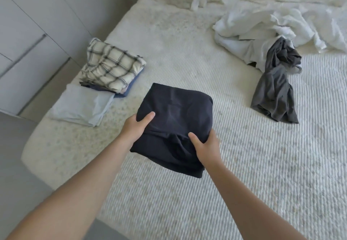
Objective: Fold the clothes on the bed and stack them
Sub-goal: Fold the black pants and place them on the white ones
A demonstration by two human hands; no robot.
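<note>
**Dark bundle held over the bed**

I held the folded navy-black cotton garment (174,119) between both hands above the cream ribbed bedspread (244,164). My left hand (134,128) gripped its left edge, thumb on top, fingers hidden beneath. My right hand (205,146) gripped the near right corner the same way. No label or writing showed on it.

Further left lay a folded pale blue cloth (82,106), and just behind it a stack topped by a cream-and-black checked shirt (112,67) over blue pieces. To the right lay a crumpled grey garment (276,85), touching a heap of white laundry (281,25) beyond.
</note>
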